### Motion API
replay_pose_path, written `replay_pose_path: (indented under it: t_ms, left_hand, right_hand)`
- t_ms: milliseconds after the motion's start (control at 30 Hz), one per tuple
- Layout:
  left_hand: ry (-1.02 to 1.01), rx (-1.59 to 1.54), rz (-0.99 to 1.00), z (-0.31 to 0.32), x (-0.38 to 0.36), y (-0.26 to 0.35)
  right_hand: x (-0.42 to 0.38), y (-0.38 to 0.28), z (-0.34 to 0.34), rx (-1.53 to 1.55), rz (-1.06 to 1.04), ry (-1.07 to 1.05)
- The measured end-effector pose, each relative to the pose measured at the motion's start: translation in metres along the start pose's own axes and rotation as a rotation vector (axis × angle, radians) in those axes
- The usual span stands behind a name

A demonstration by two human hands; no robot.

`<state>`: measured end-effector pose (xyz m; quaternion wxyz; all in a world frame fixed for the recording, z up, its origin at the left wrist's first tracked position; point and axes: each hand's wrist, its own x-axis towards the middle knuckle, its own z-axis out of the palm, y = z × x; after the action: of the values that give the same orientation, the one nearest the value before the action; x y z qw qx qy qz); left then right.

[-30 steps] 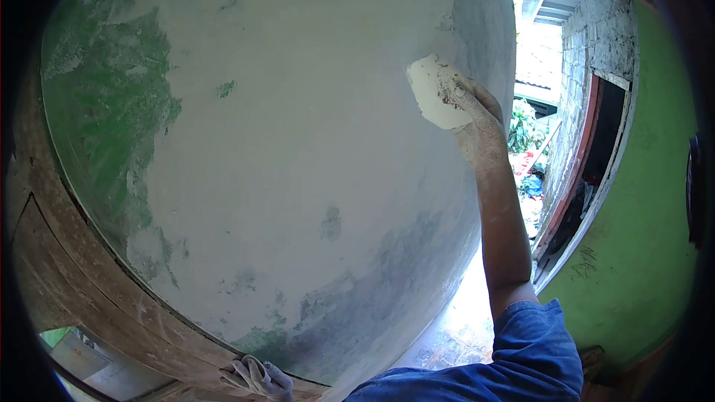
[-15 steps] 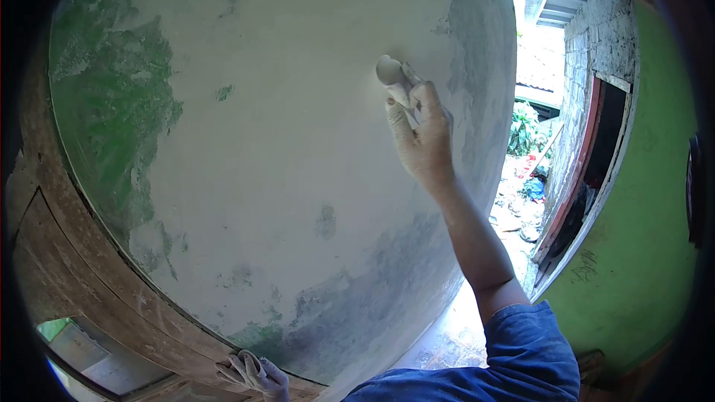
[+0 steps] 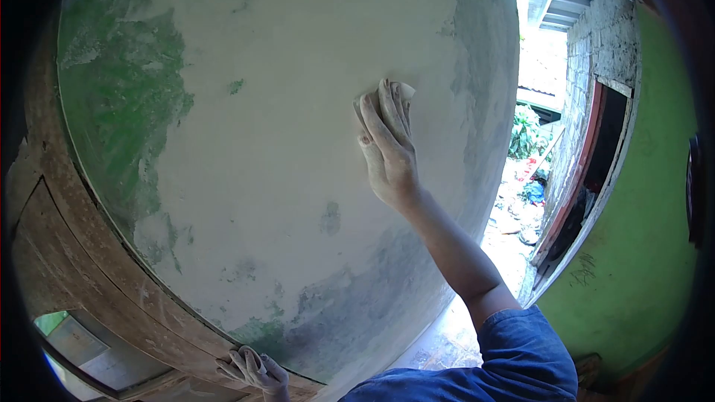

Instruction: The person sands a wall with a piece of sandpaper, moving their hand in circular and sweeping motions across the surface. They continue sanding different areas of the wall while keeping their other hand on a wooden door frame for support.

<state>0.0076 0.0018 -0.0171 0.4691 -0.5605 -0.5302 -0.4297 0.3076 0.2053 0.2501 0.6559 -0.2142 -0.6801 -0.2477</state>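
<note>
A small white, dust-caked pad of sanding material [image 3: 402, 91] is pressed flat against a broad white-plastered wall [image 3: 298, 104] under the right hand [image 3: 386, 145]. Only its upper edge shows past the fingertips. The grip of this hand is flattened rather than curled: the fingers are stretched out over the pad, pinning it to the plaster.

A second ago the pad was held up and off to the right, near the wall's edge, its white face turned toward the camera. Half a second ago it was bunched in the fingers and brought inward. It has now been laid down further left and lower, so rubbing of the surface appears to have been resumed on a fresh patch.

Around the hand the plaster is pale and smooth; green patches [image 3: 119, 104] of old paint show through far to the left, and greyer, damp-looking areas lie below. A blue sleeve [image 3: 521, 357] covers the upper arm. The left hand [image 3: 253, 370], in a whitened glove, is rested on the brown wooden frame [image 3: 97, 283] at the bottom edge, fingers spread, nothing gripped. To the right, a bright-green wall [image 3: 640, 238] and an open doorway [image 3: 588, 179] are seen.
</note>
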Motion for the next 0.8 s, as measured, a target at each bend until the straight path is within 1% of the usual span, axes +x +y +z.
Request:
replay_pose_path:
  t_ms: [33, 100, 133, 200, 233, 300, 333, 400, 433, 500, 533, 600, 633, 667, 700, 733, 767, 800]
  left_hand:
    - [-0.004, 0.000, -0.007, 0.000, -0.003, -0.001]
    - [-0.010, 0.003, -0.017, 0.001, -0.005, -0.002]
    - [0.002, -0.001, -0.012, 0.002, -0.005, -0.001]
    - [0.011, -0.006, -0.006, 0.001, -0.005, -0.002]
    - [-0.003, 0.000, -0.009, 0.001, -0.006, -0.002]
    - [-0.020, 0.005, -0.015, 0.000, -0.006, 0.000]
    - [0.000, 0.004, -0.003, 0.000, -0.002, 0.003]
    - [0.018, 0.002, 0.006, -0.001, 0.005, 0.004]
    - [0.001, 0.006, 0.016, -0.002, 0.008, 0.005]
    - [-0.020, 0.013, 0.025, -0.002, 0.004, 0.003]
    - [-0.017, 0.010, 0.009, 0.001, -0.003, -0.001]
    - [-0.017, 0.007, -0.008, 0.001, -0.006, -0.002]
    - [-0.017, 0.001, -0.006, 0.000, -0.003, -0.001]
    - [-0.017, -0.006, -0.006, -0.001, -0.002, -0.001]
    - [-0.019, -0.006, -0.009, -0.001, -0.003, -0.001]
    - [-0.016, -0.014, -0.015, 0.000, -0.005, -0.001]
    - [-0.011, -0.022, -0.021, 0.001, -0.006, -0.001]
    - [-0.009, -0.023, -0.024, 0.000, -0.006, -0.001]
  right_hand:
    - [0.004, 0.006, -0.004, 0.004, -0.006, 0.001]
    - [0.017, 0.026, -0.013, 0.026, -0.057, -0.062]
    - [0.033, 0.036, -0.014, 0.127, -0.058, 0.006]
    - [0.066, 0.062, -0.018, 0.164, 0.076, 0.068]
    - [0.079, 0.066, -0.016, 0.166, 0.076, 0.067]
    - [0.096, 0.068, -0.014, 0.198, 0.135, 0.144]
    - [0.093, 0.057, -0.011, 0.198, 0.136, 0.142]
    - [0.071, 0.020, -0.001, 0.024, -0.133, 0.001]
    - [0.053, 0.004, -0.001, 0.026, -0.134, -0.002]
    - [0.024, -0.019, -0.003, 0.042, -0.281, -0.274]
    - [0.025, -0.010, -0.002, 0.045, -0.278, -0.275]
    - [0.040, 0.027, -0.005, -0.013, -0.369, -0.197]
    - [0.054, 0.039, -0.011, -0.046, -0.313, -0.129]
    - [0.059, 0.047, -0.011, 0.593, 0.147, -0.102]
    - [0.072, 0.066, -0.016, 0.341, 0.101, -0.021]
    - [0.084, 0.071, -0.022, 0.089, 0.053, 0.059]
    - [0.083, 0.069, -0.020, 0.090, 0.050, 0.056]
    - [0.079, 0.066, -0.016, 0.155, 0.073, 0.105]
